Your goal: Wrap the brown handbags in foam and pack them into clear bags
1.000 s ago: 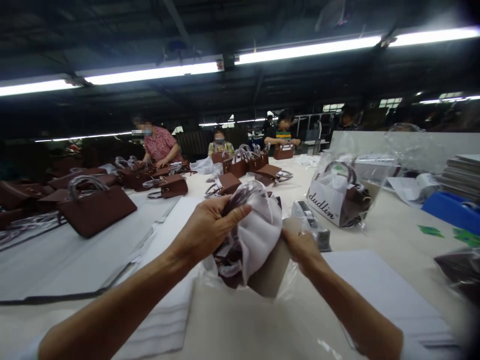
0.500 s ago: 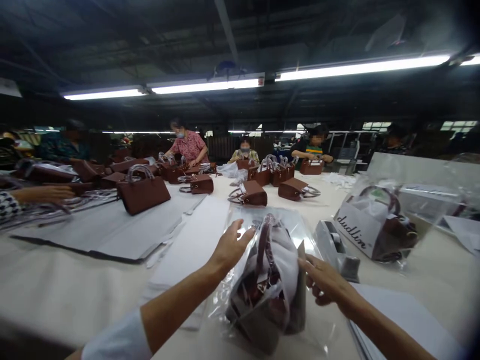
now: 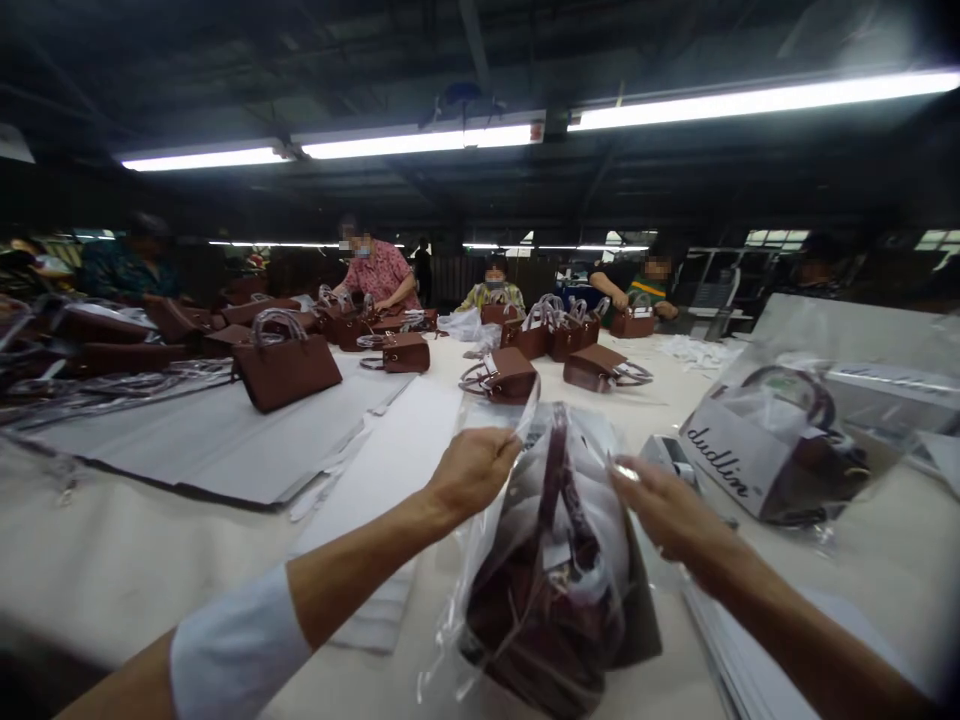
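Note:
In front of me a brown handbag stands inside a clear plastic bag, with white wrapping against its side and its handles upright. My left hand is closed on the plastic bag's upper left edge and holds it up. On the other side, my right hand pinches the plastic near the bag's upper right edge, beside the handbag's handles. A grey-brown card panel shows along the handbag's right side.
At the right stands another handbag in clear plastic, with a white "dudlin" card. A tape dispenser sits behind my right hand. White sheets lie to the left. Several brown handbags cover the far table, where co-workers stand.
My left hand has gone from open fingers to gripping the plastic bag's edge, which is now raised. My right hand has shifted up to the plastic's right edge.

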Action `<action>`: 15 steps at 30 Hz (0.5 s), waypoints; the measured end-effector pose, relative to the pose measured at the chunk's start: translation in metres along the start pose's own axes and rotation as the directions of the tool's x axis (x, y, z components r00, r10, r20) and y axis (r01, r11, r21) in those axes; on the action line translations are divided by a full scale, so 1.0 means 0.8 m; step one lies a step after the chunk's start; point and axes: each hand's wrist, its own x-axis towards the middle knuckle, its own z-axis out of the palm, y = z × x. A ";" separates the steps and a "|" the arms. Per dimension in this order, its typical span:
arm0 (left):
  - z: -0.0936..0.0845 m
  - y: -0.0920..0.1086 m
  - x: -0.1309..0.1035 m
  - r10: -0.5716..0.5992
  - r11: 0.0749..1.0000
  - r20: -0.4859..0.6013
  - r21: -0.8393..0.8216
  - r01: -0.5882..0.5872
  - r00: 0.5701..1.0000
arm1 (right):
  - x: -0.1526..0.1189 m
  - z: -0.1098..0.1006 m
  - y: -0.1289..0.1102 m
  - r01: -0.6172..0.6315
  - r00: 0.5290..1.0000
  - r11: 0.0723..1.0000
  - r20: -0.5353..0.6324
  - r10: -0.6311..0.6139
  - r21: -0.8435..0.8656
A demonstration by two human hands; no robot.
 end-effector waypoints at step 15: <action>-0.070 0.076 0.027 0.168 0.985 -0.078 -0.027 -0.171 0.983 | 0.023 -0.127 -0.168 0.019 0.994 0.997 -0.104 -0.011 0.078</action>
